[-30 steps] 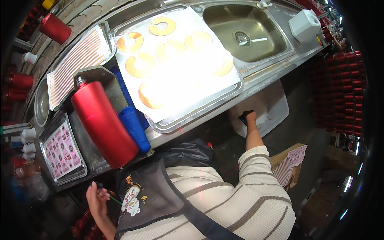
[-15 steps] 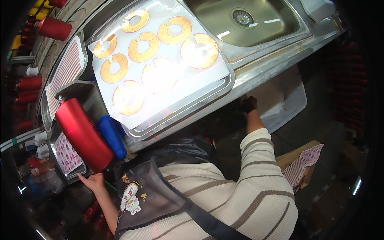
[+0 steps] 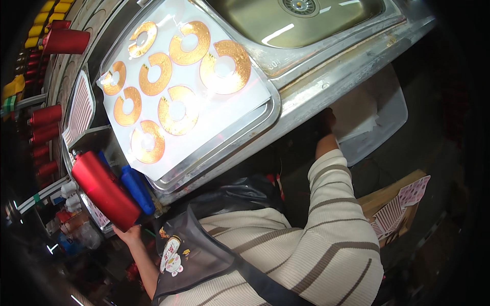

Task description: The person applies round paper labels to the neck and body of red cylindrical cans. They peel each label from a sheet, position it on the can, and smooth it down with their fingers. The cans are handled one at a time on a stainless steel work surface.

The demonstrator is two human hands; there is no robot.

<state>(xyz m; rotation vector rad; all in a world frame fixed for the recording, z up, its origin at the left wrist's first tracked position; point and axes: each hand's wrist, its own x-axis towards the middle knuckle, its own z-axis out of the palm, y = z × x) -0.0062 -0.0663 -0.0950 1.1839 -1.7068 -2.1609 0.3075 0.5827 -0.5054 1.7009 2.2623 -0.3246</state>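
Note:
My left hand [image 3: 128, 234] is low at the left, at the lower end of a red metal bottle [image 3: 104, 191]. Its thumb stretches toward the corner of a tray with a pink patterned sheet, and I see nothing held; the other fingers are partly hidden. My right hand [image 3: 326, 121] reaches under the counter edge beside a translucent white bin [image 3: 395, 109] with white paper sheets [image 3: 357, 115] in it. Deep shadow covers its fingers. On the counter, a metal tray [image 3: 265, 115] carries a white sheet [image 3: 204, 125] with several flat golden C-shaped rings [image 3: 186, 43].
A steel sink [image 3: 326, 28] adjoins the tray. A blue bottle [image 3: 137, 191] stands beside the red one. Pink-striped sheets [image 3: 81, 109] lie farther left, with more red bottles [image 3: 66, 41] behind. At right is a wooden box [image 3: 395, 196] with printed sheets.
The view has shifted, so the counter sits further left and up. My left hand now meets the red bottle's lower end in the picture. My right hand stays by the bin.

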